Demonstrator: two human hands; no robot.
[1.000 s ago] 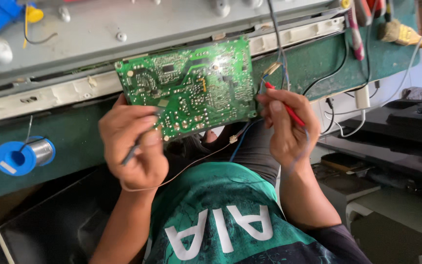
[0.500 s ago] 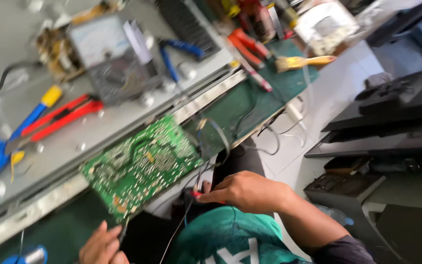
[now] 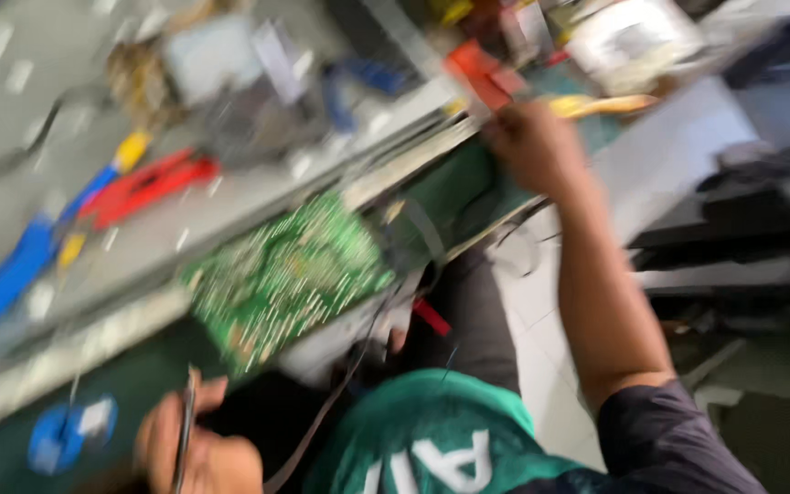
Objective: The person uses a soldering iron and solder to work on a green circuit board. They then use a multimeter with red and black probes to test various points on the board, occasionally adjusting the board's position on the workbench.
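From my remote seat, a heavily blurred view: the grey-and-green workbench [image 3: 230, 220] runs across the far side, strewn with tools. The green circuit board [image 3: 290, 274] leans at its near edge, centre-left, held by neither hand. My right hand [image 3: 532, 146] reaches far right toward a yellow-handled brush [image 3: 601, 105]; whether it grips anything I cannot tell. My left hand [image 3: 198, 453], near and low left, grasps a thin dark tool [image 3: 183, 430]. A blue solder spool [image 3: 70, 434] lies just left of it.
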